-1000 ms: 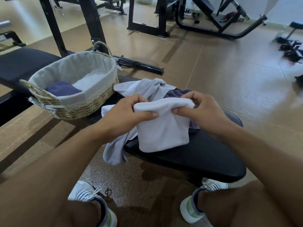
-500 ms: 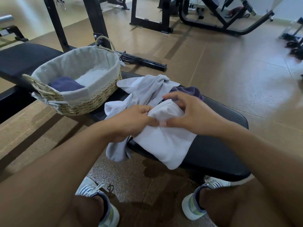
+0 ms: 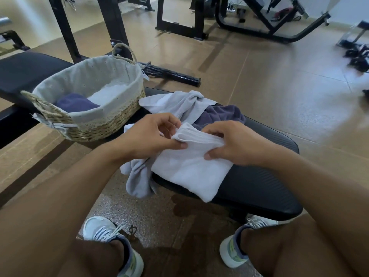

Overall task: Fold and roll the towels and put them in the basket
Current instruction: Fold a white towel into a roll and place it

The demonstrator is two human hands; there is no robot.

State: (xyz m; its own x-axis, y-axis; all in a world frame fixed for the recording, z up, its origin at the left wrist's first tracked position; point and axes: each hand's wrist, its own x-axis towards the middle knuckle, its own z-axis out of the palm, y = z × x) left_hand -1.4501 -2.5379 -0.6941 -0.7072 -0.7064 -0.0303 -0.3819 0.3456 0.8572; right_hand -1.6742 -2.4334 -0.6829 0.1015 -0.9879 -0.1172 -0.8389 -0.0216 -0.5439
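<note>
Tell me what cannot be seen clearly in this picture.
- Basket contents, head view: its near wall hides all but the top of a purple towel.
- White towel: the hands, left and right, cover its far edge, so how far it is rolled is unclear.
- Purple towel on the bench: mostly under the grey towel.
</note>
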